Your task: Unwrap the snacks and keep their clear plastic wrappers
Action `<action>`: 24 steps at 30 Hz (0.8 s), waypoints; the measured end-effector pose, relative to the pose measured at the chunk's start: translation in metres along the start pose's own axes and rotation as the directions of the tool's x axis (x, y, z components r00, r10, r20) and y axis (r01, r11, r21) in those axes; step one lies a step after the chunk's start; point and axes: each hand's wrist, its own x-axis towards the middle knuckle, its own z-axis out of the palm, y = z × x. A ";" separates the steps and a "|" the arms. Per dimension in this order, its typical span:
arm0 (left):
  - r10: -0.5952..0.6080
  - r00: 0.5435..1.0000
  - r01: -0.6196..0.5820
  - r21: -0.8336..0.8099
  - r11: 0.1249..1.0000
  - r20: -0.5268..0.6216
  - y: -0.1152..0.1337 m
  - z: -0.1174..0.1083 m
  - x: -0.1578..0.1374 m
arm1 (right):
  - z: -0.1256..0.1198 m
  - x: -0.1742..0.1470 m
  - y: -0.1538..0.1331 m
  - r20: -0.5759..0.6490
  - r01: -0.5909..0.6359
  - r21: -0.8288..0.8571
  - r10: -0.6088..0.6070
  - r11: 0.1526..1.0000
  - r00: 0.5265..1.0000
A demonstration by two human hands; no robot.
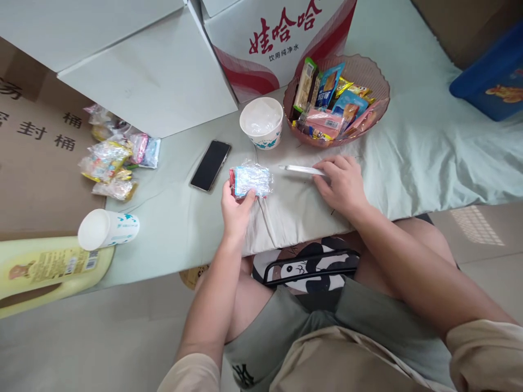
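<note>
My left hand [237, 209] is closed on a small packet [252, 181] in clear plastic, light blue and white with a red edge. The thumb lies across its front and the fingers are behind it. To the right, my right hand [343, 182] rests low over the cloth, its fingers closed around the end of a slim white knife-like tool [301, 170]. The tool's narrow tip points left towards the packet, with a small gap between them. Just behind the packet stands a paper cup [267, 142] with crumpled clear plastic inside.
A pink bowl [378, 71] of wrapped snacks stands behind my right hand. The phone [210, 166] lies left of the packet. Further left are a pile of wrapped snacks [108, 158], a tipped paper cup [122, 227] and a yellow bottle [44, 269]. White boxes [147, 71] stand behind.
</note>
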 end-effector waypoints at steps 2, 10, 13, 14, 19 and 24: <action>-0.010 1.000 0.010 0.014 1.000 0.005 -0.001 0.001 0.000 | -0.003 -0.001 -0.009 0.047 0.041 0.150 -0.049 0.988 0.998; 0.074 0.995 -0.088 0.261 0.961 0.066 0.004 0.009 -0.012 | 0.006 -0.009 -0.035 0.216 0.073 0.325 -0.149 0.943 0.965; 0.102 0.989 -0.126 0.255 0.959 0.108 0.005 0.012 -0.018 | 0.010 -0.007 -0.034 0.232 0.062 0.307 -0.138 0.950 0.963; 0.100 0.988 -0.126 0.243 0.962 0.115 0.006 0.013 -0.019 | 0.010 -0.007 -0.034 0.239 0.058 0.302 -0.134 0.951 0.962; 0.033 0.997 -0.035 0.030 0.999 0.069 0.009 0.013 -0.014 | 0.005 -0.004 -0.032 0.298 0.030 0.262 -0.110 0.965 0.948; -0.038 0.995 0.015 -0.237 0.971 -0.092 0.009 0.001 0.006 | -0.003 -0.001 -0.025 0.316 -0.026 0.146 -0.022 0.989 0.949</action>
